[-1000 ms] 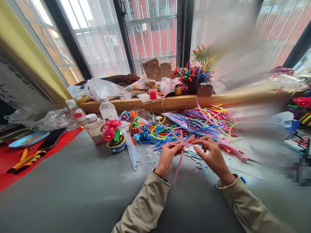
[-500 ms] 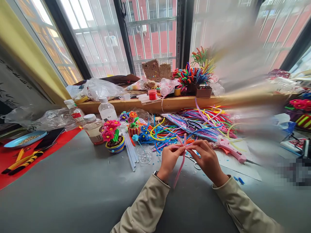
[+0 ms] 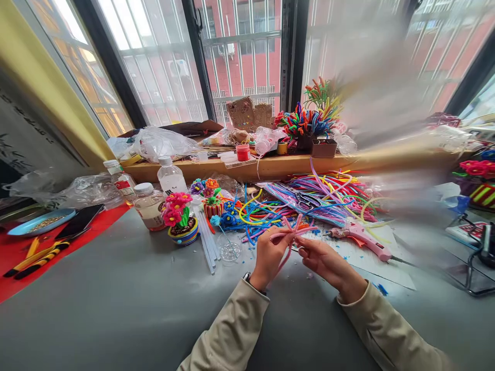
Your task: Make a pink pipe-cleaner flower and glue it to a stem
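Note:
Pink pipe cleaners (image 3: 285, 259), crossed in a star shape with several arms, are held up over the grey table. My left hand (image 3: 269, 252) is closed, thumb and fingers pinching them near the crossing point. From the other side my right hand (image 3: 323, 259) is closed too, its thumb and fingertips gripping the same pink pipe cleaners close to the middle. One long strand bends down below the left fingers. Just behind the hands lie loose blue and orange pipe cleaner pieces (image 3: 305, 226). The exact crossing is partly hidden by the fingertips.
Right of the hands lies a pink glue gun (image 3: 365, 241) on white card. Behind is a heap of coloured pipe cleaners (image 3: 332, 185) with black-handled scissors (image 3: 307, 200). To the left stand glue sticks (image 3: 207, 239), a clear dish (image 3: 230, 248), a potted pink flower (image 3: 181, 234) and bottles (image 3: 150, 206).
My right hand has lowered and turned, its fingers now nearer the crossing. The long pink strand that hung down now curves up by my left hand.

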Tool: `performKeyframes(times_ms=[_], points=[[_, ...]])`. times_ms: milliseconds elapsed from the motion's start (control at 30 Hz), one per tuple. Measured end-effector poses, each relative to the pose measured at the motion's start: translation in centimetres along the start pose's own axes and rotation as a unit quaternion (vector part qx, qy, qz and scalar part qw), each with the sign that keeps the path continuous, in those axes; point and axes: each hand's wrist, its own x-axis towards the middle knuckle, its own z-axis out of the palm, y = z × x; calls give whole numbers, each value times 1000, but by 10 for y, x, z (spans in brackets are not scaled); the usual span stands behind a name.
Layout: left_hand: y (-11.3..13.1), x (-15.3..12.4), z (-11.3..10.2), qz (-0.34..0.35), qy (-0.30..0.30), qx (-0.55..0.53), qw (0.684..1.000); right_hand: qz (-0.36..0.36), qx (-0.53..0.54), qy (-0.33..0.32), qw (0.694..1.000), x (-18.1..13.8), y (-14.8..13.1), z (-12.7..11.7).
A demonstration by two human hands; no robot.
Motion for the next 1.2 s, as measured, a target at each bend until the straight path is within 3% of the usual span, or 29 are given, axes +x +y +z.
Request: performKeyframes(times_ms=[133,267,400,533,600,967,1200], points=[[-2,3,-1,-74,0,-83,994,-108,-147,36,983,-3,-10,-5],[-3,5,0,-121,-5,-124,985,-161,-192,72,965,-2,-10,-4],[-2,4,1,-176,-12,-188,966,-119,-138,55,982,0,-4,-2],[1,4,-3,-234,-78,-269,931,-46,-39,-20,998,-1,-2,-3],[2,4,-4,-248,-108,-279,921,-62,-32,-19,997,0,-2,-6],[0,2,-3,-275,-160,-287,904,-196,-7,138,971,3,-2,-7],[-1,2,-3,-259,-149,-281,912,-204,-8,103,974,3,-2,-7]])
